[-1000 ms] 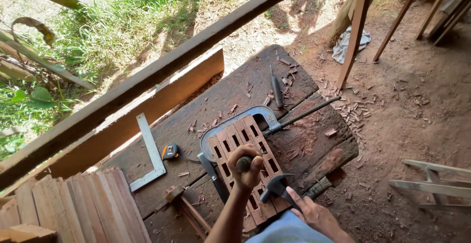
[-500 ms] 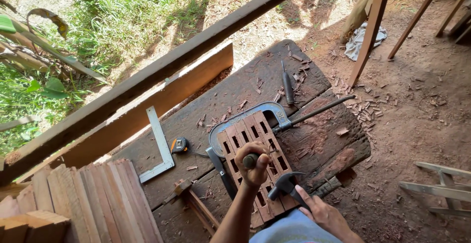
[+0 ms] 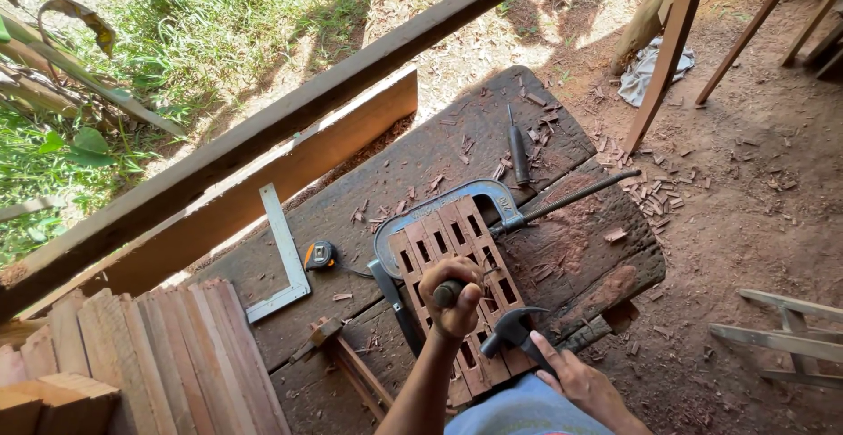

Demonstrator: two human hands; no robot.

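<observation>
My left hand (image 3: 455,299) is shut around the dark handle of a chisel (image 3: 445,294), held upright on a row of wooden slats (image 3: 457,242) with rectangular slots cut in them. A grey C-clamp (image 3: 439,201) squeezes the slats together on the dark workbench (image 3: 457,141); its long screw (image 3: 575,196) sticks out to the right. My right hand (image 3: 578,384) grips a hammer, whose dark head (image 3: 514,330) hovers just right of the chisel, low over the slats.
A second chisel (image 3: 518,152) lies at the bench's far side. A tape measure (image 3: 320,255) and a steel square (image 3: 285,259) lie left of the clamp. Stacked boards (image 3: 167,360) sit at lower left. Wood chips litter the dirt floor (image 3: 746,198); a cloth (image 3: 650,66) lies by a post.
The view has drifted a little, shifting the bench rightward in frame. Both hands keep their grips; the hammer head stays close beside the chisel.
</observation>
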